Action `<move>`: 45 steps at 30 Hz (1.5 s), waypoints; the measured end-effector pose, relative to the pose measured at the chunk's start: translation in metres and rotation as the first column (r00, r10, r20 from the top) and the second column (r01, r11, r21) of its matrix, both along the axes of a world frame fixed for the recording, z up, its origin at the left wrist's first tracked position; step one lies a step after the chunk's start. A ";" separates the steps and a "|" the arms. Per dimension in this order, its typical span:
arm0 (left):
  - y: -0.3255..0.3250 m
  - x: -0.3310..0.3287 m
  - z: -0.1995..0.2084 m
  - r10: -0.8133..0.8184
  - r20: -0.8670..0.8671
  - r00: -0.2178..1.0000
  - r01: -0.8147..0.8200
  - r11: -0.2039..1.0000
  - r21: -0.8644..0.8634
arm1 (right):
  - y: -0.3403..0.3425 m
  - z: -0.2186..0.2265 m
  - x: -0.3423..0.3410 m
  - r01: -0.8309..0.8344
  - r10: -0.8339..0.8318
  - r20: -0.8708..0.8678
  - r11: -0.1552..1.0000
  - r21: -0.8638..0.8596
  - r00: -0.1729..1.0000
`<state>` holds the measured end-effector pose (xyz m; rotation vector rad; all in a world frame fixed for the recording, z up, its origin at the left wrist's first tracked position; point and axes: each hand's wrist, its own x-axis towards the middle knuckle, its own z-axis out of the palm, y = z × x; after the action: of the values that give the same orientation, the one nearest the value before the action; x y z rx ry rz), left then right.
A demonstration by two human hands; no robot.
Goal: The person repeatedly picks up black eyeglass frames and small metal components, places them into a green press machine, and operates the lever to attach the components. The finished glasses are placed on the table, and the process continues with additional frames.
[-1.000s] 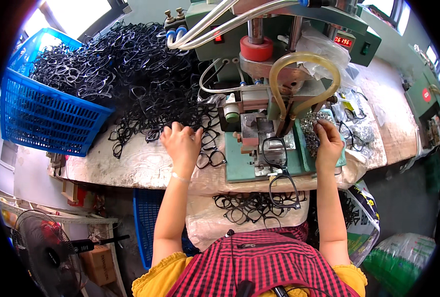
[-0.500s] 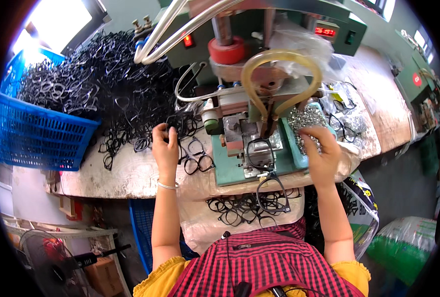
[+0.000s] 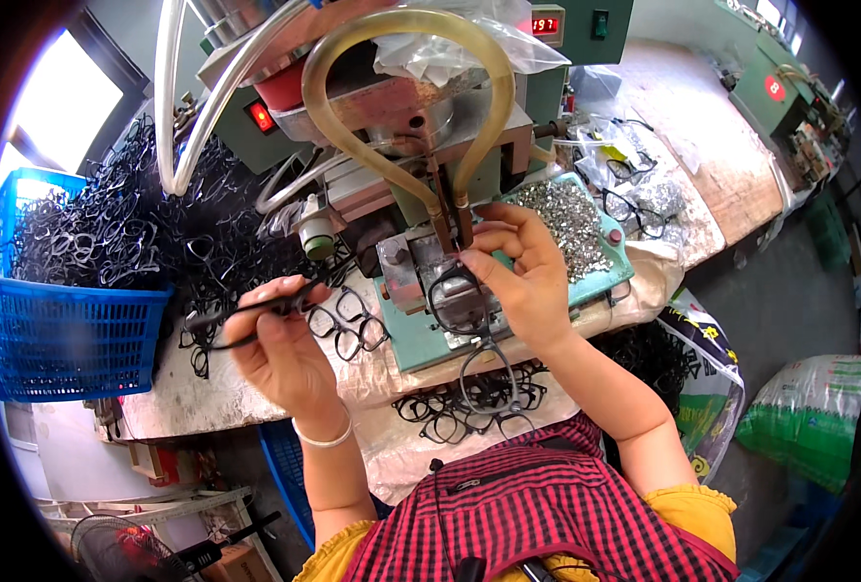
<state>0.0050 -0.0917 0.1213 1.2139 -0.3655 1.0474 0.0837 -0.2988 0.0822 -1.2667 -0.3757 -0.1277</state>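
My left hand [image 3: 290,359] is closed on a black eyeglass frame [image 3: 256,312], held up left of the green-based press. My right hand [image 3: 523,276] reaches in at the press fixture [image 3: 406,272]; thumb and fingertips are pinched beneath its metal tips, and what they hold is too small to make out. Another dark eyeglass frame [image 3: 490,351] sits with one rim at the fixture and the other hanging toward me. Beside the right hand, small shiny metal parts [image 3: 566,228] fill a turquoise tray [image 3: 617,270]. Loose frames [image 3: 347,325] lie between my left hand and the press.
A large heap of black frames [image 3: 149,213] spills from a blue basket [image 3: 72,339] at left. More frames [image 3: 430,412] rest on the cloth before me. Hoses [image 3: 494,68] loop over the press. Bagged parts [image 3: 653,189] lie at right; sacks [image 3: 809,417] stand on the floor.
My left hand has lifted a black frame off the table. My right hand has moved from the tray leftward to the fixture. The whole view has shifted and tilted.
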 end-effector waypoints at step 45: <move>0.081 -0.059 -0.034 0.792 -0.220 0.570 -0.296 0.448 0.844 | -0.088 -0.085 0.065 0.370 -0.375 -0.106 0.927 -0.063 0.921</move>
<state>-0.0545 -0.0102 0.0871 2.4973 0.2316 1.0267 0.1483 -0.3870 -0.0031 -1.3705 -0.0312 -0.3700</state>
